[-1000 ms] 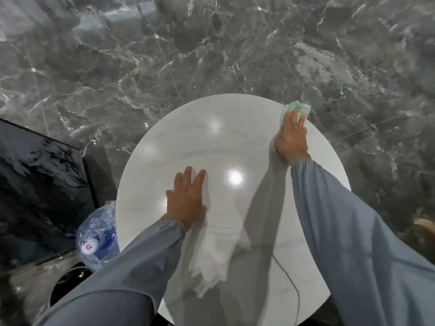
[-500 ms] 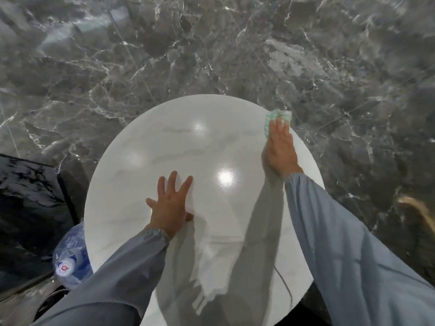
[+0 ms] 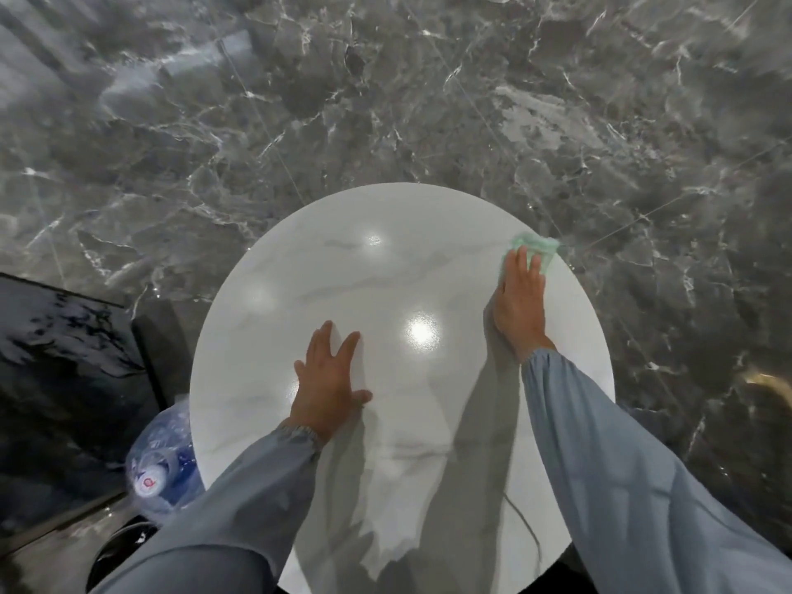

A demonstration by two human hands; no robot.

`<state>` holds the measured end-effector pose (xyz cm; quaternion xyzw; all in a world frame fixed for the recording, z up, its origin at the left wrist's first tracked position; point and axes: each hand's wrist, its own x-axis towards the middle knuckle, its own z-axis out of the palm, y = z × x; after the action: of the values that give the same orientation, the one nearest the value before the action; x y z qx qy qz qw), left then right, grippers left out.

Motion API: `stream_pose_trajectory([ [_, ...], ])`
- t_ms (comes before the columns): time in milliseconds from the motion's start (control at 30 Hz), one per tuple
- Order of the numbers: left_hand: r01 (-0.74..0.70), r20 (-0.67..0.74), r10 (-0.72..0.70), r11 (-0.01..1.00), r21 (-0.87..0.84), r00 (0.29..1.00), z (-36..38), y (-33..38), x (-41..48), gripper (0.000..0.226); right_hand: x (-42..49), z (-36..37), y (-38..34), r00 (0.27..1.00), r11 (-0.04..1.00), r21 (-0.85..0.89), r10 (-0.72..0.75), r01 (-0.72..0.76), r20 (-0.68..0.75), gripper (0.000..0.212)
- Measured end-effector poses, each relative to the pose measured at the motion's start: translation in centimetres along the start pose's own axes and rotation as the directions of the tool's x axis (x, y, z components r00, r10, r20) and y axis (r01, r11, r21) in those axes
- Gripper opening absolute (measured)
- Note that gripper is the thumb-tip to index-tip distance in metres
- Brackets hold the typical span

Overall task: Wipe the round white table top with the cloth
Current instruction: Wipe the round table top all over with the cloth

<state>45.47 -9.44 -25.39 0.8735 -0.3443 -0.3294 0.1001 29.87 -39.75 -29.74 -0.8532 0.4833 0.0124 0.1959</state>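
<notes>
Cloth [image 3: 538, 244] under right hand [image 3: 520, 306], table top [image 3: 343, 272] edge.

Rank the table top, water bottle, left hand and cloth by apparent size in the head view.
1. table top
2. left hand and water bottle: alike; the bottle is partly hidden
3. cloth, partly under the right hand

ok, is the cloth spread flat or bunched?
Bunched: the green cloth sits crumpled under the flat fingers of the right hand, at the far right edge of the round white table top.
</notes>
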Motion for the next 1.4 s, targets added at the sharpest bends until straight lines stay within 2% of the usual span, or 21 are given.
stream_pose_trajectory([
  [67,-0.009,-0.069,0.013,0.998,0.060,0.998,-0.5,-1.4,-0.6,0.103,0.5,1.3,-4.7,0.990,0.990,0.002,-0.141,0.141,0.021,0.069],
  [167,0.061,-0.059,-0.048,0.968,0.243,0.997,-1.4,-3.4,-1.4,0.114,0.9,3.6,-12.4,0.942,0.948,0.030,-0.319,0.318,0.105,0.071],
  [233,0.124,-0.041,-0.118,0.963,0.241,0.992,-1.6,-4.6,-1.5,0.120,0.2,5.6,-18.2,0.879,0.892,0.034,-0.450,0.451,0.155,0.072],
  [333,0.172,-0.027,-0.169,0.967,0.189,0.985,-1.7,-5.4,-1.6,0.128,-3.1,9.3,-26.5,0.739,0.770,0.047,-0.626,0.636,0.250,0.071],
  [400,0.183,-0.007,-0.186,0.960,0.214,0.983,-2.0,-5.3,-1.2,0.127,-4.9,11.1,-29.1,0.672,0.711,0.030,-0.676,0.702,0.302,0.069],
  [467,0.184,-0.019,-0.185,0.950,0.251,0.983,-2.6,-5.1,-0.7,0.127,-4.2,11.1,-29.1,0.644,0.689,0.056,-0.700,0.722,0.307,0.067],
  [500,0.181,-0.030,-0.179,0.952,0.246,0.983,-3.0,-5.1,-0.3,0.129,-3.2,10.6,-28.3,0.656,0.696,0.059,-0.699,0.716,0.285,0.065],
  [567,0.169,-0.006,-0.171,0.966,0.198,0.985,-3.5,-5.3,0.6,0.136,-0.7,8.8,-25.9,0.730,0.752,0.037,-0.650,0.658,0.211,0.060],
  [667,0.125,0.098,-0.148,0.970,0.210,0.984,-4.0,-4.9,2.1,0.143,3.0,5.9,-20.1,0.858,0.862,-0.021,-0.501,0.506,0.113,0.060],
  [733,0.129,0.125,-0.160,0.965,0.227,0.979,-4.0,-4.5,2.6,0.146,4.4,4.4,-17.5,0.912,0.915,0.006,-0.402,0.403,0.079,0.059],
  [867,0.128,0.076,-0.156,0.948,0.291,0.985,-3.7,-4.2,2.5,0.151,4.6,4.0,-19.7,0.972,0.962,0.140,-0.235,0.232,0.002,0.055],
  [900,0.129,0.067,-0.156,0.946,0.298,0.986,-3.7,-4.1,2.5,0.152,4.5,4.3,-20.9,0.974,0.962,0.155,-0.225,0.223,-0.004,0.057],
  [967,0.142,0.075,-0.169,0.949,0.280,0.983,-3.9,-4.0,2.8,0.154,3.8,5.3,-23.2,0.952,0.942,0.159,-0.304,0.295,0.034,0.066],
  [1100,0.147,0.092,-0.176,0.955,0.258,0.980,-4.0,-3.9,3.0,0.156,2.5,7.8,-26.3,0.803,0.811,0.146,-0.583,0.566,0.126,0.067],
  [1167,0.156,0.093,-0.185,0.954,0.257,0.978,-3.9,-3.9,2.9,0.157,3.3,7.2,-26.3,0.777,0.790,0.096,-0.612,0.605,0.144,0.063],
  [1300,0.161,0.079,-0.189,0.948,0.274,0.979,-3.8,-4.1,3.0,0.159,7.0,4.9,-22.8,0.900,0.900,0.026,-0.436,0.436,0.018,0.053],
  [1400,0.150,0.078,-0.176,0.953,0.262,0.981,-3.4,-4.3,3.4,0.157,8.5,4.8,-21.5,0.943,0.943,0.011,-0.331,0.331,-0.040,0.051],
])
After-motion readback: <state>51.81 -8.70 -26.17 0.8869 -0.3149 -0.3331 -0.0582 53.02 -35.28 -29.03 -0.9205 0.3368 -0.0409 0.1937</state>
